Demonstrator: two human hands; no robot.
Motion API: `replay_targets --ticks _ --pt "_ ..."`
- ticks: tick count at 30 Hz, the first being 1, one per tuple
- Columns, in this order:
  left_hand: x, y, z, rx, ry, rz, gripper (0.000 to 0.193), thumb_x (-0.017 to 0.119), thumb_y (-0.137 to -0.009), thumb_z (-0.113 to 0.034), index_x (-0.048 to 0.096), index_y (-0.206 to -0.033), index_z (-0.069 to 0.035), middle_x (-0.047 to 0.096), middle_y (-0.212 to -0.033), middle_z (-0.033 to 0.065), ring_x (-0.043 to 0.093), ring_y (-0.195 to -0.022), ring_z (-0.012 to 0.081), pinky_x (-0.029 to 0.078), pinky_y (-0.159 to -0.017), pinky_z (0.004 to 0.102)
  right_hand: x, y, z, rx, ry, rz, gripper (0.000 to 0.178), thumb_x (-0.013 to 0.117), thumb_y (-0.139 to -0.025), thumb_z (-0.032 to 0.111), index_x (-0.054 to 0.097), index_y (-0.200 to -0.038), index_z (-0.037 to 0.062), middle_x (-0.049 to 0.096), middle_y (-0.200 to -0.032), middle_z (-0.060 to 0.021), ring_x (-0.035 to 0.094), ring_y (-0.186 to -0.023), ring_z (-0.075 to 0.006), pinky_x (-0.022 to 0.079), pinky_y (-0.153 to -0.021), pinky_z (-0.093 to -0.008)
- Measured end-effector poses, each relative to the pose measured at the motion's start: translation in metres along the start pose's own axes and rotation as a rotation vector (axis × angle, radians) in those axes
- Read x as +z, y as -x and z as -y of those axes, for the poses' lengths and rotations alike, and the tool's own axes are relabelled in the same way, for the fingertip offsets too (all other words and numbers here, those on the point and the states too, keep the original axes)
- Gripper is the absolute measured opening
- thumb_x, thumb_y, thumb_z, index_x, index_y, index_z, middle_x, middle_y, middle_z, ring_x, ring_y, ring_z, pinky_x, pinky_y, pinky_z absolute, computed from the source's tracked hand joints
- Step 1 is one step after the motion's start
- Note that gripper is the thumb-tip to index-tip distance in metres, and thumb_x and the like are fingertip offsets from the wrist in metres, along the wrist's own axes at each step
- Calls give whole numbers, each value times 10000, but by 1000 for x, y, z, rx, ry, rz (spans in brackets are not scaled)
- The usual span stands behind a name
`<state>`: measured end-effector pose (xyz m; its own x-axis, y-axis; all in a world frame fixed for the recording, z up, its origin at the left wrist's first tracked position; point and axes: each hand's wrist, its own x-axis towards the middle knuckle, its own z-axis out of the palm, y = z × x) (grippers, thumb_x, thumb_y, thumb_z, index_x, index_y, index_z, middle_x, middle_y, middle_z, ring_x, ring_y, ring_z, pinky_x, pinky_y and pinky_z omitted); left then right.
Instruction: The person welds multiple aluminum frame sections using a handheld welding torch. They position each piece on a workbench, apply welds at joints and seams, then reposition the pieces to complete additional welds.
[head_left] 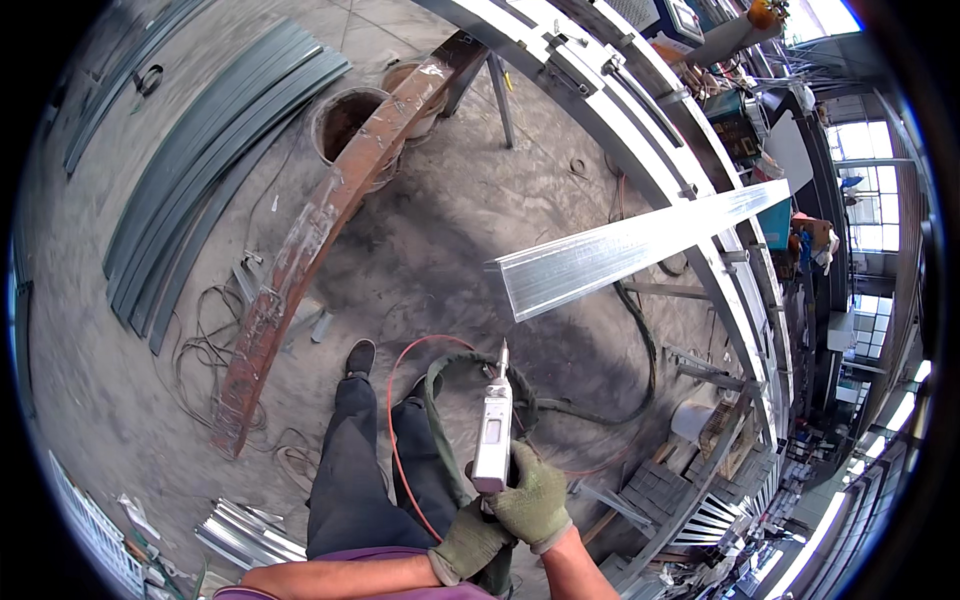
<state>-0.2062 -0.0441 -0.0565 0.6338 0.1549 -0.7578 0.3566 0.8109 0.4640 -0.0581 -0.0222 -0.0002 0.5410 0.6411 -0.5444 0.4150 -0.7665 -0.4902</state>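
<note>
Nearest to the camera, at about 6 o'clock in the picture, both gloved hands meet on one tool. The right hand [533, 500] is closed fully around the lower part of the white handheld welding gun [494, 432]; its fingers [540, 478] are wrapped tight, with no gap to see. The left hand [468, 540] sits just below, also curled shut, and it seems to grip the bottom of the gun where the sleeved hose [445, 400] comes out, though the exact contact is partly hidden. The nozzle points up toward 12 o'clock, at the cut end of the long silver metal profile [620, 250], but is well apart from it.

I think a good way here is to keep both hands firm, bring the tip slowly to the profile end, and keep the hose loop free of the feet.

Farther away, at 10 o'clock, a rusty curved beam [330, 220] lies on the concrete floor [430, 230].
</note>
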Motion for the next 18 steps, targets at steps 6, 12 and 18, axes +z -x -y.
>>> replay_targets --ticks 6,12,18 --pt "-4 -6 -24 108 2 -4 424 871 -846 -161 712 -1189 29 797 -983 105 753 -878 163 603 -775 342 -5 -13 10 -124 2 -88 537 912 -792 291 739 -1220 17 812 -960 -182 817 -881 -345 632 -767 -415" --pt "-2 -15 -23 73 59 -20 481 883 -848 -178 687 -1234 31 799 -1023 117 755 -922 160 610 -810 338 -8 -20 13 -126 -1 -108 543 911 -780 281 740 -1221 15 813 -969 -190 820 -893 -343 636 -780 -412" --pt "-7 -14 -34 120 -156 -29 510 902 -837 -209 688 -1228 37 804 -1032 141 779 -940 194 620 -815 351 -7 -22 9 -137 -4 -97 626 886 -727 264 709 -1287 46 780 -967 -182 773 -891 -389 601 -778 -462"
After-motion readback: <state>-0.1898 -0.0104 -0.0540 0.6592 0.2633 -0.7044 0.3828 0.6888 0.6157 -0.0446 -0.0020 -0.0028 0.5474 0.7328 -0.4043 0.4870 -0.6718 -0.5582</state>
